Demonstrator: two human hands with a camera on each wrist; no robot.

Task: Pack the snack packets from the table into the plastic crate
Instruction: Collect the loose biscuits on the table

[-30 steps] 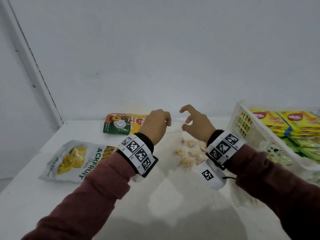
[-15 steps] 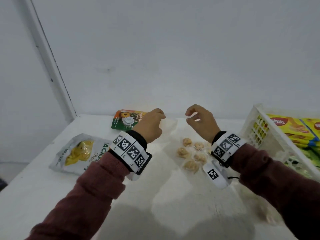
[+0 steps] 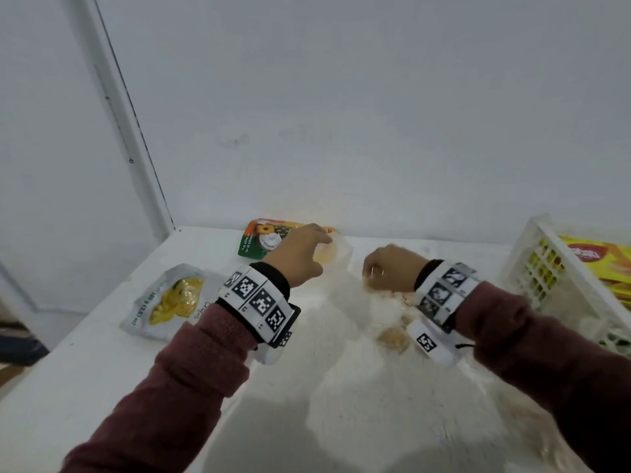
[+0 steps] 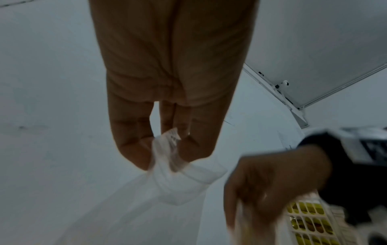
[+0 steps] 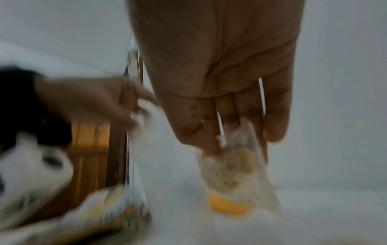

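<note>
- A white table [image 3: 102,387] against bare white walls was recorded; a white plastic crate [image 3: 532,268] stood at its right edge, yellow packets [image 3: 601,264] already inside.
- A clear packet of pale snacks [image 3: 355,302] was pinched at its top edge by the left hand [image 3: 300,257] and the right hand [image 3: 392,271], mid-table beside the crate.
- A jackfruit chips pouch [image 3: 174,298] and a green-orange packet [image 3: 263,238] lay unpacked; the task was judged partly done.

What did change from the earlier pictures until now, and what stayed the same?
Both hands came down onto the clear snack bag: the left hand now pinches its far edge, and the right hand, open a second ago, now grips its near side. The jackfruit packet, the green packet and the crate stayed put.
</note>
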